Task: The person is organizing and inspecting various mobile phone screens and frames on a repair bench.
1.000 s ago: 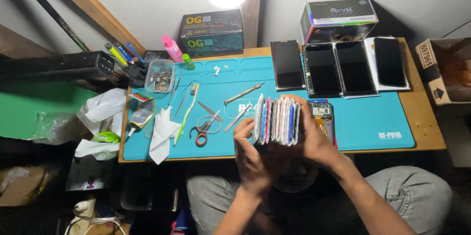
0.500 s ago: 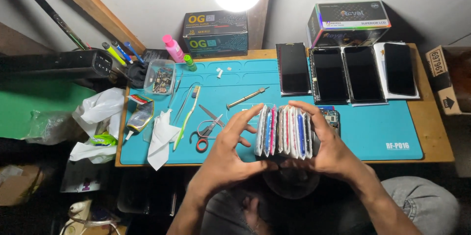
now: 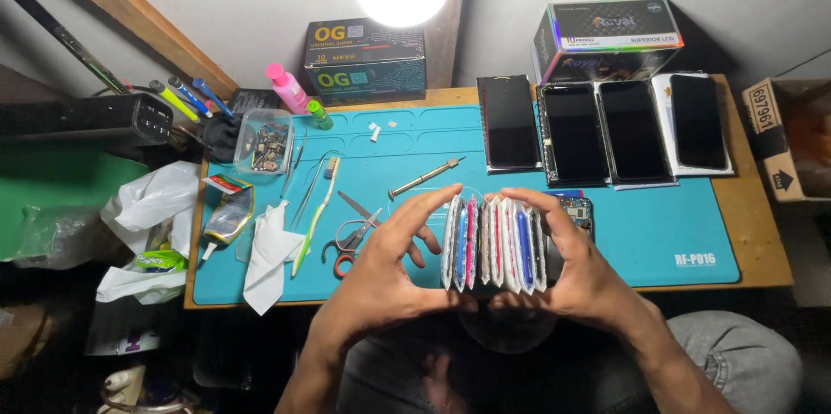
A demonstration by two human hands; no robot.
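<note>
Both hands clamp one stack of thin clear packets [image 3: 493, 243], held on edge over the near rim of the blue work mat [image 3: 606, 250]. Left hand [image 3: 381, 280] presses the left face, thumb under, fingers spread over the top; right hand [image 3: 576, 271] closes on the right face. Packets show pink, blue and white strips inside; can't tell what they are. Stack is fanned slightly, none pulled out or laid down, so by the look of it sorting is at an early stage: nothing picked. Just behind the right hand lies an opened phone [image 3: 578, 209]. Farther back, four dark screens [image 3: 602, 128] in a row. Left of the hands: scissors [image 3: 351, 237], screwdriver [image 3: 424, 178], toothbrush [image 3: 313, 217], all untouched.
</note>
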